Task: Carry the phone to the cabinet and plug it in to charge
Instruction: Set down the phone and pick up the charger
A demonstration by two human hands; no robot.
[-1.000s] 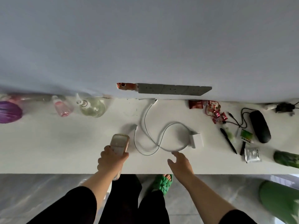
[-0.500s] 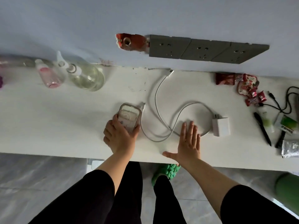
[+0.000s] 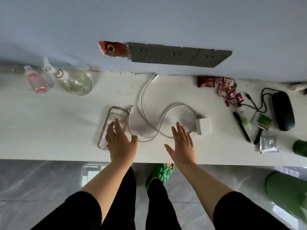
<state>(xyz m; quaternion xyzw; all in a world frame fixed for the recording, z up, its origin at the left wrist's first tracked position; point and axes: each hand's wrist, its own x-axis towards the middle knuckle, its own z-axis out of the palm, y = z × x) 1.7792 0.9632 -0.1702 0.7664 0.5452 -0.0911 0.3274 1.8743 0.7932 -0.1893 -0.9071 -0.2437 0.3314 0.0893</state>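
The phone (image 3: 111,120), in a clear case, lies flat on the white cabinet top (image 3: 49,130). My left hand (image 3: 120,143) hovers over its near end with fingers spread, not gripping it. A white charging cable (image 3: 149,120) loops across the top; one plug end (image 3: 131,107) lies beside the phone's far corner. The cable runs to a white charger block (image 3: 204,125). My right hand (image 3: 182,143) is open, palm down, over the cable loop just left of the charger. A grey row of wall sockets (image 3: 176,57) sits above the cabinet.
Two clear bottles (image 3: 73,80) stand at the back left. Red snack wrappers (image 3: 224,87), pens (image 3: 241,127), a black case (image 3: 282,110) with a black cord, and a small packet (image 3: 269,144) lie on the right. A green object (image 3: 287,193) is at the lower right floor.
My left hand set the phone down flat on the cabinet top and let go of it, fingers now spread. My right hand moved forward over the cable, toward the charger.
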